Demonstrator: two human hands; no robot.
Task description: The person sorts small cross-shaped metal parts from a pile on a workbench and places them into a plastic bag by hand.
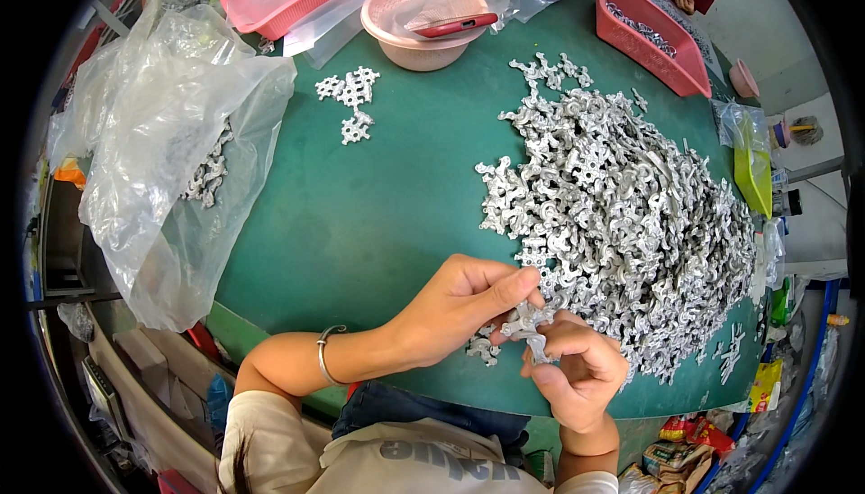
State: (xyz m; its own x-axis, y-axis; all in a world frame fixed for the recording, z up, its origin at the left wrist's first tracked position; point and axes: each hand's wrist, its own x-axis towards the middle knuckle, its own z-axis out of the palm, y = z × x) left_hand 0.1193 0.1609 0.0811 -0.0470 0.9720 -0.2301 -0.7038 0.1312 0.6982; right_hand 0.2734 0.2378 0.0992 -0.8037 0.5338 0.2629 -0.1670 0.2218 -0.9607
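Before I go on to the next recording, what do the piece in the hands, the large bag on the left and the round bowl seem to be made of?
Piece: probably bare metal, silvery grey with bright glints, though coated plastic isn't ruled out.
Bag: likely thin plastic film, clear to milky, creased and see-through.
Bowl: apparently moulded plastic, evenly pale pink with a soft sheen.
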